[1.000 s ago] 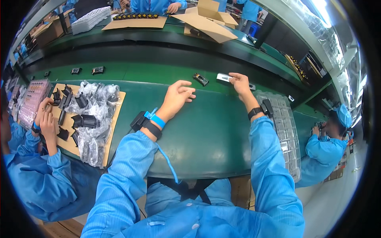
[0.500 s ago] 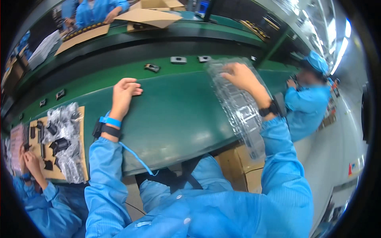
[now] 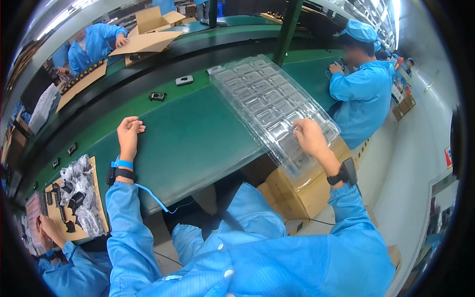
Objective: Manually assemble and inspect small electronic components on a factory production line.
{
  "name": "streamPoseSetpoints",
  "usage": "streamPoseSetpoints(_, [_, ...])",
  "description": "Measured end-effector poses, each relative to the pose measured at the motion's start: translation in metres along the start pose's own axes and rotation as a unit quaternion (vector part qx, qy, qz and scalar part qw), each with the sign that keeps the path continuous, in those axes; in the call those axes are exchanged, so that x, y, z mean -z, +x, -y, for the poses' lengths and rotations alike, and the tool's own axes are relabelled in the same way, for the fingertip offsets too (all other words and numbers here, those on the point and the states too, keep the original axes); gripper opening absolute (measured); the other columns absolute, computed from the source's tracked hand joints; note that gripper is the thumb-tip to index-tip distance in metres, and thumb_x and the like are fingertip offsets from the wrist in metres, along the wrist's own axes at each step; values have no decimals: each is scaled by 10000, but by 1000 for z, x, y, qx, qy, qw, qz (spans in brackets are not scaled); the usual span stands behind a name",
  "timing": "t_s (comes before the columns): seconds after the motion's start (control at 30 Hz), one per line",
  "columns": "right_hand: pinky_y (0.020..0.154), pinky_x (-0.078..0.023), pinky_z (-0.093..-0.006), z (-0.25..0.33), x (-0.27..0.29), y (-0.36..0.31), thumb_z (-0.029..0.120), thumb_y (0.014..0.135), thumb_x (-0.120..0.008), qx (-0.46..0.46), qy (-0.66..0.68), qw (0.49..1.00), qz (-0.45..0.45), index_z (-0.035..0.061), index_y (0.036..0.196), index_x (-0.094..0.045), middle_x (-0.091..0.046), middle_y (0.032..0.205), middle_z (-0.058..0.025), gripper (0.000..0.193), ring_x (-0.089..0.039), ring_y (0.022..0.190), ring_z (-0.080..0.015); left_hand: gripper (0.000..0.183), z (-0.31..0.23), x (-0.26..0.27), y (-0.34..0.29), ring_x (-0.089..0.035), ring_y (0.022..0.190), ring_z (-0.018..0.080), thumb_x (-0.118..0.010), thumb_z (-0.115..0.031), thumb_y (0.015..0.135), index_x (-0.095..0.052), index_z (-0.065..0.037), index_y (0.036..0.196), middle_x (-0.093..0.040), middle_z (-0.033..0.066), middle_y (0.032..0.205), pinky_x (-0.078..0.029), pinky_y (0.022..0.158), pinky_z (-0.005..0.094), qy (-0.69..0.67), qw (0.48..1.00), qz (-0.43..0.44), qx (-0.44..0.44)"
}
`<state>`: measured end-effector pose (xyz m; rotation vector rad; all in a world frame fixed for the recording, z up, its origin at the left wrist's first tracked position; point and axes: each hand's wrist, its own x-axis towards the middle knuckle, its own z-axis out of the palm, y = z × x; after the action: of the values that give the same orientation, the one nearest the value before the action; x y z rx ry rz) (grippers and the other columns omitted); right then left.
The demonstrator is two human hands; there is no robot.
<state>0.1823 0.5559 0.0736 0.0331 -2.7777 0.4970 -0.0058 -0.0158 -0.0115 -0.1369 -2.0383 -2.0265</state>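
Note:
A clear plastic blister tray (image 3: 269, 96) with rows of moulded pockets lies slanted at the right, its near end reaching past the bench edge over a cardboard box. Over its near right part is my right hand (image 3: 312, 137), fingers curled in and thumb close to them. What they pinch, if anything, is too small to make out. My left hand (image 3: 129, 134) rests at the left of the green bench, holding nothing, fingers loosely bent and a little apart. A blue band with a coiled cord circles that wrist.
Small devices (image 3: 158, 96) and a grey one (image 3: 184, 80) sit on the green belt behind the bench. At left, a cardboard sheet (image 3: 101, 198) bears black parts and plastic bags beside a co-worker's hands (image 3: 50, 230). Another co-worker (image 3: 363, 86) sits at right. Cardboard boxes (image 3: 307, 190) stand below.
My view has turned to the right. My right hand has moved from the tray's far end to its near end. The left hand stays over the bench, holding nothing.

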Motion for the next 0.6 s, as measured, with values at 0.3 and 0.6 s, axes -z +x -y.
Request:
streamPoseSetpoints(0.3, [695, -522, -379, -11, 48, 31, 57, 821, -747, 45, 72, 996, -42, -32, 1013, -732, -685, 809, -171, 213, -650, 717, -250, 173, 0, 0, 2, -700, 789, 174, -582, -38, 1027, -626, 61, 1162, -717, 126, 961, -580, 727, 286, 17, 1000, -12, -3])
streamPoseSetpoints(0.6, [711, -509, -291, -26, 153, 9, 20, 895, -706, -41, 245, 968, -39, -70, 1053, -733, -697, 851, -12, 184, -602, 774, -93, 133, 7, -2, 2, -697, 748, 181, -560, -15, 1023, -622, 53, 1119, -707, 127, 928, -585, 682, 289, -17, 1000, -10, -14])
